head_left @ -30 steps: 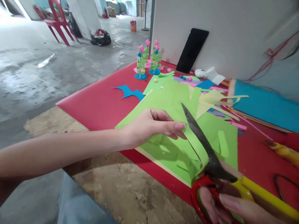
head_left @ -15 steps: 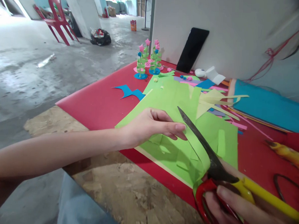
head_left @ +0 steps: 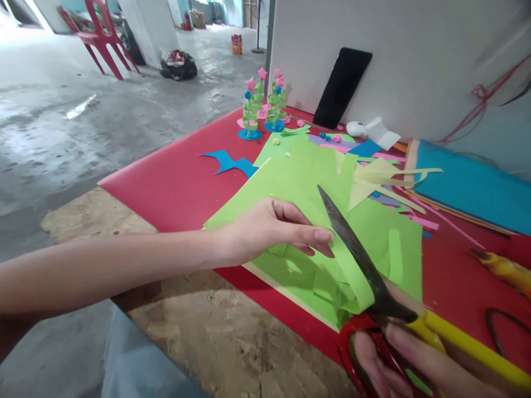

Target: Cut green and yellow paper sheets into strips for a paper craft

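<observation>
No text, label, brand, number or sign can be read: the red-and-orange package (head_left: 237,45), far off between 11 and 12 o'clock, is too small for any print to be made out; the smartphone (head_left: 342,87) at 1 o'clock and the scissors (head_left: 381,297) at 4 o'clock show nothing legible

right hand (head_left: 465,379) and scissors (head_left: 356,248) cut off at lower right, yellow object (head_left: 513,276) blurred at right edge

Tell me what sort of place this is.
Probably a craft corner in a large, rough-looking room: scissors and green paper are up close, with a wide grey floor beyond.
</observation>
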Demonstrator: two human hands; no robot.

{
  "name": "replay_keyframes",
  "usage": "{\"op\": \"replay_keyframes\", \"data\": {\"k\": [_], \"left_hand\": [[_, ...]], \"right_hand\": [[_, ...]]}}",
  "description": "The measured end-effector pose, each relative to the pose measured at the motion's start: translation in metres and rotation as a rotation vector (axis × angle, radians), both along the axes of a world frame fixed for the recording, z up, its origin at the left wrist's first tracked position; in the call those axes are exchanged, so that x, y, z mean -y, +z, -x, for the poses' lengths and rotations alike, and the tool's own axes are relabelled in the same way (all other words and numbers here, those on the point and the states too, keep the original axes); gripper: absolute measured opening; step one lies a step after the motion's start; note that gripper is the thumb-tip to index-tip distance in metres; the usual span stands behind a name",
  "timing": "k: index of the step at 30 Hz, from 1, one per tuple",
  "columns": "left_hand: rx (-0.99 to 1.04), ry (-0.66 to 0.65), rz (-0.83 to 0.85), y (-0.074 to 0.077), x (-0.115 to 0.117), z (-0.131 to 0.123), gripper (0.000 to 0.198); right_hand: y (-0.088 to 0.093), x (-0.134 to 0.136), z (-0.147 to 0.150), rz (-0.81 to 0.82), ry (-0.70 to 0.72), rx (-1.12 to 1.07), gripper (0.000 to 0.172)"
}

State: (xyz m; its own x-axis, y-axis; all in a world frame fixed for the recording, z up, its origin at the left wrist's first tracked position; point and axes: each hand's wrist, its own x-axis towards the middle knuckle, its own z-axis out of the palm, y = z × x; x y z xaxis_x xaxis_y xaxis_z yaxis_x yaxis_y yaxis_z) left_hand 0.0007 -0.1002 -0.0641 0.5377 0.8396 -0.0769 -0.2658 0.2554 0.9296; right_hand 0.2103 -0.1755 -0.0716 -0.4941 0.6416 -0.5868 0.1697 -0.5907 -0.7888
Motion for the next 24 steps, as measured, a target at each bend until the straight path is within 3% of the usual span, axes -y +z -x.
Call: {"op": "replay_keyframes", "data": {"k": [3,10,16,24], "left_hand": [[0.000,-0.013,-0.010,-0.001,0.000,0.000,0.005],[-0.030,0.001,-0.013,0.000,-0.001,-0.001,0.005],[-0.085,-0.027,0.038,-0.001,0.000,-0.002,0.006],[-0.123,-0.062,0.051,0.002,0.003,-0.003,0.006]], "right_hand": [[-0.003,0.003,0.000,-0.034,-0.038,-0.036,0.031],[-0.001,-0.002,-0.003,-0.030,0.045,-0.098,0.024],[0.012,-0.007,0.006,-0.032,0.190,-0.103,0.035],[0.006,-0.006,0.012,-0.023,0.157,-0.036,0.050]]}}
